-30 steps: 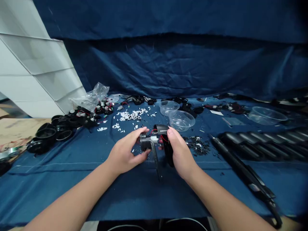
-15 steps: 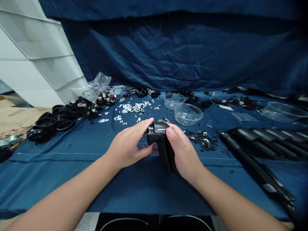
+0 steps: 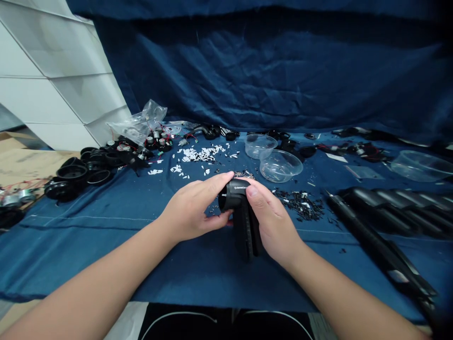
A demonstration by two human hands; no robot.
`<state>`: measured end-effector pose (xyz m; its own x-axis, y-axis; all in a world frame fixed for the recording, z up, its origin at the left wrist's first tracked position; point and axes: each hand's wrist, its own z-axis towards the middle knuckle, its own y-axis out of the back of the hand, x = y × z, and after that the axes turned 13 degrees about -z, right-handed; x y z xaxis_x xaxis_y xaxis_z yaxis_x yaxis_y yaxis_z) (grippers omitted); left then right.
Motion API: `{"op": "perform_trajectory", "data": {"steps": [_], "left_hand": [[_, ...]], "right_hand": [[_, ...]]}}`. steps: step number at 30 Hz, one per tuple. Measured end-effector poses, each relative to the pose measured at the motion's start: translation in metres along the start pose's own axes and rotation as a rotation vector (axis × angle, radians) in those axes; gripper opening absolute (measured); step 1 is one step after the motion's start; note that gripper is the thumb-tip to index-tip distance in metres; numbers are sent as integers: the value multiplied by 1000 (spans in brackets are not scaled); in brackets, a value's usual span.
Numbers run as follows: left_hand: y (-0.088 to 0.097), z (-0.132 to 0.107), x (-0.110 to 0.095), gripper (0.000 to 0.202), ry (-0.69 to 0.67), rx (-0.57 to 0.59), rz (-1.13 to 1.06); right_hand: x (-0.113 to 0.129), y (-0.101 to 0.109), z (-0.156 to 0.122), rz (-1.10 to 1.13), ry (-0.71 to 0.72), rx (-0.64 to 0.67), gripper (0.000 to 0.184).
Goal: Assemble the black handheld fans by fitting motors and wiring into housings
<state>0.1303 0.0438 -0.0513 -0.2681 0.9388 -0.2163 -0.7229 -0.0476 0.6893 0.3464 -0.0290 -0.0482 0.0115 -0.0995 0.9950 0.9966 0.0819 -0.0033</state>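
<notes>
A black handheld device body (image 3: 240, 210) with a round head and a long grip is held upright over the blue cloth at the table's middle. My left hand (image 3: 193, 210) wraps the round head from the left, thumb below and fingers on top. Along the grip on the right side lies my right hand (image 3: 271, 219), closed, its index finger pressing the head near a white printed label. The two housing halves sit together, and no wires show.
Two clear plastic bowls (image 3: 279, 165) stand behind the hands, a third bowl (image 3: 419, 165) at far right. White chips (image 3: 200, 156) and dark screws (image 3: 300, 203) lie scattered. Black round parts (image 3: 74, 177) lie left, a row of black handles (image 3: 389, 200) right, and a plastic bag (image 3: 139, 125) at the back left.
A second ago the housing was split open, with a silver motor and red wires showing. Both hands have pressed the halves together; the closed body now sits slightly higher.
</notes>
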Motion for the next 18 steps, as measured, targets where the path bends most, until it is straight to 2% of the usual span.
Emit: {"op": "perform_trajectory", "data": {"steps": [6,12,18], "left_hand": [[0,0,-2,62,35,19,-19],[-1,0,-5,69,56,71,-108],[-5,1,-7,79,73,87,-209]], "right_hand": [[-6,-9,-5,96,-34,49,73],[-2,-8,-7,87,-62,129,76],[-10,-11,-7,-16,2,-34,74]]}}
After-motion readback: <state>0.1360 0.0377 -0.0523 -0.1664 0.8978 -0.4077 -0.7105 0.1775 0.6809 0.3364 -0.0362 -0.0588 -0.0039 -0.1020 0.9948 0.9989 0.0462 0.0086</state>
